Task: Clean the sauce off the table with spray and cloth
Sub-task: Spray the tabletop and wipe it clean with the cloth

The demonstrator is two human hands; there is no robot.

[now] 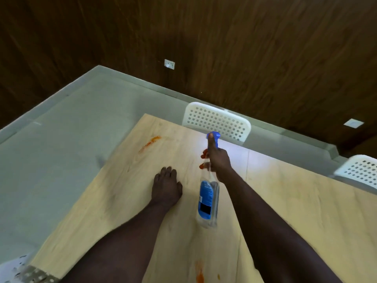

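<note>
**Right hand on sprayer, left flat on bench**

Hands: right hand [219,162] grips the spray bottle [206,201] at the neck, fingers wrapped, one digit stretched up along the blue head. Left hand [166,186] rests palm-down on the bench [285,201], fingers relaxed, holding nothing, just left of the bottle.

Bottle: clear body, blue label, blue trigger head, slightly motion-blurred. Held off the bench surface. Long axis runs near-to-far, base toward the person, head pointing at the far edge.

Sauce smear [151,142]: orange-red streak near the far left corner, well apart from both hands. Second sauce smear [200,273] at the near edge between the forearms.

White perforated chair [216,121] at the far edge, second chair [359,170] further right.
</note>
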